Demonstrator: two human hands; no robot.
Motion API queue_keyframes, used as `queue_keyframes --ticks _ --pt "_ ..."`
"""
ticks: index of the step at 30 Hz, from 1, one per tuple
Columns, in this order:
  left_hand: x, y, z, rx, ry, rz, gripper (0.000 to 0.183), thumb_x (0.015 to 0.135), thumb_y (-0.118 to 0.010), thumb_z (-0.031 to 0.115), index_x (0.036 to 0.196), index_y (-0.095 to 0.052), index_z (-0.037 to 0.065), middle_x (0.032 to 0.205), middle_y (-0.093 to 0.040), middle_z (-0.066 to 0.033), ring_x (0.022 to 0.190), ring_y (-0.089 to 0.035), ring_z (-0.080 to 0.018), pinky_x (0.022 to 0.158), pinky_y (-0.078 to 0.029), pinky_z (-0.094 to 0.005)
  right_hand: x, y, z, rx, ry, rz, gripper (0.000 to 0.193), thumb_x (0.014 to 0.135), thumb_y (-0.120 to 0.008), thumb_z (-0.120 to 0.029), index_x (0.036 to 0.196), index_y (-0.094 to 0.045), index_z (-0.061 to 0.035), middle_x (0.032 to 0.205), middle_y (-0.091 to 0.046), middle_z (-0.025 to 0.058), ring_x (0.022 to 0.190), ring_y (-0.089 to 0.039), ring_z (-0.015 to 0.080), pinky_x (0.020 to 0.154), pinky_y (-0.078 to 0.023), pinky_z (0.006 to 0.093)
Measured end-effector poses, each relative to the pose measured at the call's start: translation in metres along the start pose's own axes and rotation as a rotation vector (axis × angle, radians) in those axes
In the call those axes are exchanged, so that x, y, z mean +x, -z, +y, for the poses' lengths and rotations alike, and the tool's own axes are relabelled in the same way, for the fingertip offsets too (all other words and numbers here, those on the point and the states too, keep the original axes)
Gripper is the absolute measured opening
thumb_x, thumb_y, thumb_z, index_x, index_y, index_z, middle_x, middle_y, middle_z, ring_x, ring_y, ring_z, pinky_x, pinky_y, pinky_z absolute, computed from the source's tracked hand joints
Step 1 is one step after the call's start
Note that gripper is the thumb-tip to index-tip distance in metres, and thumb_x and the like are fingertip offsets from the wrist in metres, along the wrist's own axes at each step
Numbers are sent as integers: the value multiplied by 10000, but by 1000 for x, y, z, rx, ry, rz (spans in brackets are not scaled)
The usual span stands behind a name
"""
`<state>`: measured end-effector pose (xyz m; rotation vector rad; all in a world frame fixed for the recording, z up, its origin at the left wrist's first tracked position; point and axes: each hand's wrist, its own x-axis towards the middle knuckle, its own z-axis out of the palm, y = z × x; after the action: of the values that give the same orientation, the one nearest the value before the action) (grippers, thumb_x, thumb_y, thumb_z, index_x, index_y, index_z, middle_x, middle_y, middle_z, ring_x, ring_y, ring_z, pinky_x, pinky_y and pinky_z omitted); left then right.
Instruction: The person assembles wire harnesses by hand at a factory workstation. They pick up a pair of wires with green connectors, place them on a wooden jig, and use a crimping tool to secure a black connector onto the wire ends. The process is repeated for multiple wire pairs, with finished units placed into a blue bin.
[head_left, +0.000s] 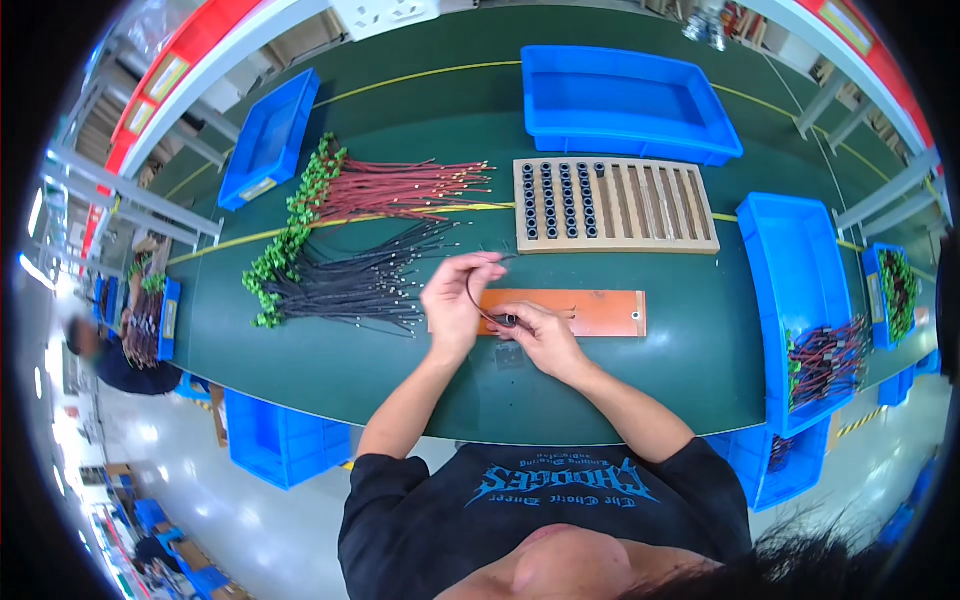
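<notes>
My left hand [455, 305] is raised over the left end of an orange board [610, 312], fingers pinched on a thin dark wire [470, 290]. The wire curves down toward my right hand [545, 342], which is closed on a small black round part [508, 320]. Whether the wire is fixed to this part I cannot tell. To the left lie a bundle of red wires [400, 188] and a bundle of black wires [350, 285], both with green connectors [275, 265] at their left ends.
Beyond the board, a slotted wooden tray [708, 215] holds rows of black round parts [568, 200] in its left slots. Blue bins stand at the far left [270, 140], the back [630, 100] and the right [795, 270]; the right one holds wired assemblies [828, 362].
</notes>
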<state>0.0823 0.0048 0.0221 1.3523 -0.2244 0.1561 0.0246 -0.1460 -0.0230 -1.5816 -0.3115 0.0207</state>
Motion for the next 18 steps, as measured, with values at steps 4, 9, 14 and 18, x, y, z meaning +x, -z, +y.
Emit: queue_keyframes --ticks 4,9,14,18 --pt "-15 -11 -34 -64 -26 39 81 1009 -621 -43 1082 -618 -9 1117 -721 -163 1042 -722 -230 928 -605 -337 -6 12 -43 -543 167 -74 222 909 -744 -95 1122 -719 -37 1037 -675 98 941 -675 267 841 -533 399" --pt "-19 -14 -45 -154 25 69 101 1024 -592 -41 1116 -579 -1 1134 -700 -165 1065 -719 -256 935 -613 -354 -4 38 -62 -936 287 3 171 877 -765 -164 1033 -743 -98 967 -692 57 955 -630 252 884 -453 399" --pt "-22 -16 -44 -160 68 92 94 1020 -610 -25 1104 -573 -4 1059 -684 -139 984 -716 -224 890 -616 -347 4 64 -35 -393 -196 144 143 924 -756 -111 1023 -708 -20 966 -733 117 914 -678 258 852 -516 391" --pt "-22 -14 -48 -183 84 97 53 1017 -617 -22 1062 -590 -11 1034 -671 -96 917 -708 -155 813 -606 -279 6 61 -28 -271 -248 173 171 957 -743 -89 1079 -673 9 956 -736 86 893 -677 148 831 -538 297"
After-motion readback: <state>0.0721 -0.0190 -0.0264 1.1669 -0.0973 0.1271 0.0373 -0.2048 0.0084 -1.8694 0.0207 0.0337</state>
